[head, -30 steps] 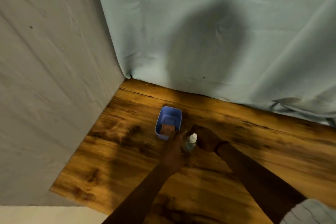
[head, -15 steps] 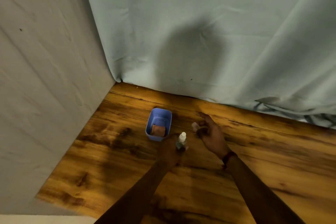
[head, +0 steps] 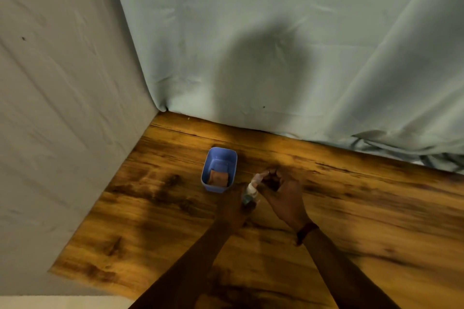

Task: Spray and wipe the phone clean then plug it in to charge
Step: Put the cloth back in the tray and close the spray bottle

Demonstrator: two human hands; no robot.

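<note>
Seemingly the spraying step was only being readied. From the head camera, the left hand [head: 234, 204] was wrapped around a small spray bottle [head: 249, 195], held upright near the bench's [head: 376, 221] back left corner, just beside a blue tub [head: 219, 169] holding a brownish pad [head: 218, 178]. The right hand [head: 281, 190] pinched what looked like the bottle's clear cap [head: 258, 178] by the nozzle. No phone was in view; next it must be found and sprayed.
</note>
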